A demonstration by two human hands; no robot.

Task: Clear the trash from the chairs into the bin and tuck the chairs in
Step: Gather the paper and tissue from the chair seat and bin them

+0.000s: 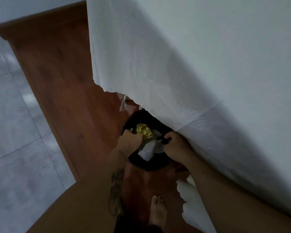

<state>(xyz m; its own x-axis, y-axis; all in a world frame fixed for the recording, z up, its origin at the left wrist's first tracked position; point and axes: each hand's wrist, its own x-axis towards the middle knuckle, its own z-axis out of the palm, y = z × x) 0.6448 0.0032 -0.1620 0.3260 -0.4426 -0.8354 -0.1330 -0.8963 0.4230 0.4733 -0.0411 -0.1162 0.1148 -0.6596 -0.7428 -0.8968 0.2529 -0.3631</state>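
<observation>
A round black bin (149, 165) stands on the wooden floor, partly under the edge of a white tablecloth. Inside it lie crumpled yellow trash (144, 130) and white paper trash (149, 151). My left hand (130, 140) is at the bin's left rim, fingers curled down into it beside the yellow trash. My right hand (176, 145) is closed on the bin's right rim. No chair is clearly in view.
The white tablecloth (200, 64) hangs to the floor and fills the right side. Reddish wooden floor (60, 73) runs along the left, bordered by grey tiles (15, 132). My bare foot (157, 211) stands just below the bin. White cloth (190, 195) hangs near my right arm.
</observation>
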